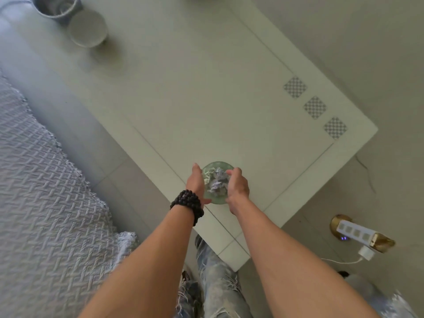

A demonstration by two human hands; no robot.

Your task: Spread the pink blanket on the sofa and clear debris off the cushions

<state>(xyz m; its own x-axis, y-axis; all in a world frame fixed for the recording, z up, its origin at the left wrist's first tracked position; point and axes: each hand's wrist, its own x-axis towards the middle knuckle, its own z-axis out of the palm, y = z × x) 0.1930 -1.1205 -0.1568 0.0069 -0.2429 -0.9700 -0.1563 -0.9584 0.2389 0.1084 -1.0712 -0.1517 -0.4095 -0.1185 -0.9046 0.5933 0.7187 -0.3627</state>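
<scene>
Green glass bowl [217, 165] on the desk [206, 92] holds crumpled debris [216, 181]; both hands, left [197, 182] and right [238, 185], cup it loosely, fingers spread. Blanket [41, 180] at nine o'clock looks already laid.

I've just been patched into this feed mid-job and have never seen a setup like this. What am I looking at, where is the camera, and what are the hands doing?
There is no machine here: a person works with bare hands, and the single picture comes from a wide-angle camera worn on the head, looking down. The left hand, with a dark beaded bracelet on its wrist, and the right hand cup either side of a small pale green glass bowl. The bowl holds crumpled scraps of paper and sits near the close edge of a white low table. At the table's far end stands a round white bowl, with a grey bucket beside it. Left of the table lies a grey woven textured cover. On the floor at right is a white and gold power strip. No pink blanket is in view.
</scene>
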